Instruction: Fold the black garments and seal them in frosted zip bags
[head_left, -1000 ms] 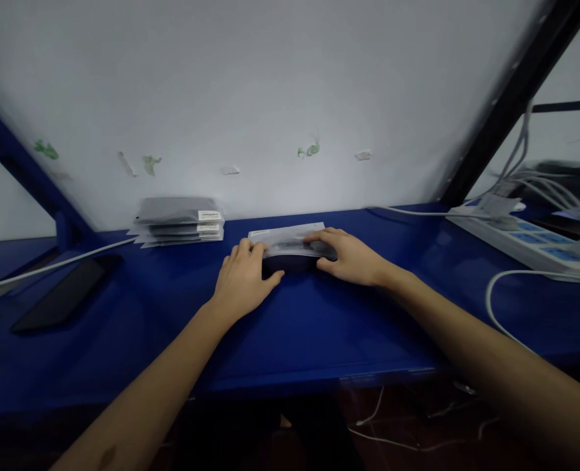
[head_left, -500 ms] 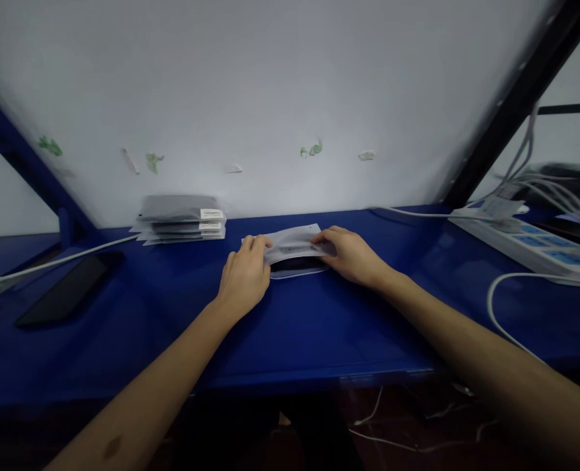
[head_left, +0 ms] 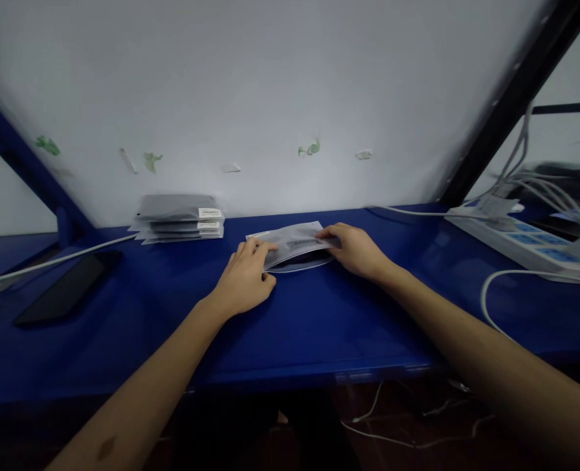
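Note:
A frosted, see-through plastic pouch (head_left: pixel 297 241) lies on the blue table in front of me, seemingly in more than one layer. Its near edge gapes, and something dark shows inside. My left hand (head_left: pixel 243 276) rests on its left end, fingers laid over the top and thumb apart at the near edge. At the right end, my right hand (head_left: pixel 356 248) grips the pouch with fingers on top; the thumb is mostly hidden. A stack of similar pouches (head_left: pixel 179 208) with white labels sits to the left by the wall.
A black phone-like slab (head_left: pixel 69 288) lies at the left beside a white cable (head_left: pixel 59 261). To the right, a white power strip (head_left: pixel 530 242) carries plugs and several cables. The table's front edge (head_left: pixel 314 376) runs close before me, with loose cables on the floor below.
The pouch's near edge has sunk and its opening has narrowed. My left thumb has come out from the edge and stands apart from the fingers. My right hand has hardly moved.

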Demonstrator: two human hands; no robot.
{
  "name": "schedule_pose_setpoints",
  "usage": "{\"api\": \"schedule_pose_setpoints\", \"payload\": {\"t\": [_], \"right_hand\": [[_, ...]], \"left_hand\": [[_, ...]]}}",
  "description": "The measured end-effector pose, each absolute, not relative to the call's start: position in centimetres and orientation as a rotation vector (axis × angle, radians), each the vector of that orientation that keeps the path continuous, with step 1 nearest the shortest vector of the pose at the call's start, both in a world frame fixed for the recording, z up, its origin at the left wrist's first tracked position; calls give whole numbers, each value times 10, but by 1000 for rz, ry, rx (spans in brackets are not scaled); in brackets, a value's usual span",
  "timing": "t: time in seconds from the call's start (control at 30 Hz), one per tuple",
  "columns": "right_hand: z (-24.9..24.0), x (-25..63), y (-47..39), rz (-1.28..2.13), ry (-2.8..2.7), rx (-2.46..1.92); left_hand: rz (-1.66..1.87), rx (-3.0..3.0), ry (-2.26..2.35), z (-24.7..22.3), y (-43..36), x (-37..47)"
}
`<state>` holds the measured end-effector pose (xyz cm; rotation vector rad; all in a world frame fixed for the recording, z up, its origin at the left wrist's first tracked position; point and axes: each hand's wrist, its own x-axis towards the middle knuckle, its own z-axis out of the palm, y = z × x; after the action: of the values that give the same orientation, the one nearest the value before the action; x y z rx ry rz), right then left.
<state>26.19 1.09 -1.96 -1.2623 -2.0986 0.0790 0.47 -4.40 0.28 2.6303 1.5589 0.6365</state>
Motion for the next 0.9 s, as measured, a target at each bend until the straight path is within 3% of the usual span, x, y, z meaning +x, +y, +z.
{"api": "schedule_pose_setpoints", "payload": {"t": [0.27, 0.57, 0.9], "right_hand": [[-9, 262, 1, 75, -2120, -1259], [5, 221, -35, -212, -2372, -836], [-5, 215, -31, -348, -2396, -784]], "left_hand": [[763, 2651, 1439, 6, -41, 4], [994, 2773, 1379, 2, -43, 11], [1147, 2752, 1314, 2, -44, 12]]}}
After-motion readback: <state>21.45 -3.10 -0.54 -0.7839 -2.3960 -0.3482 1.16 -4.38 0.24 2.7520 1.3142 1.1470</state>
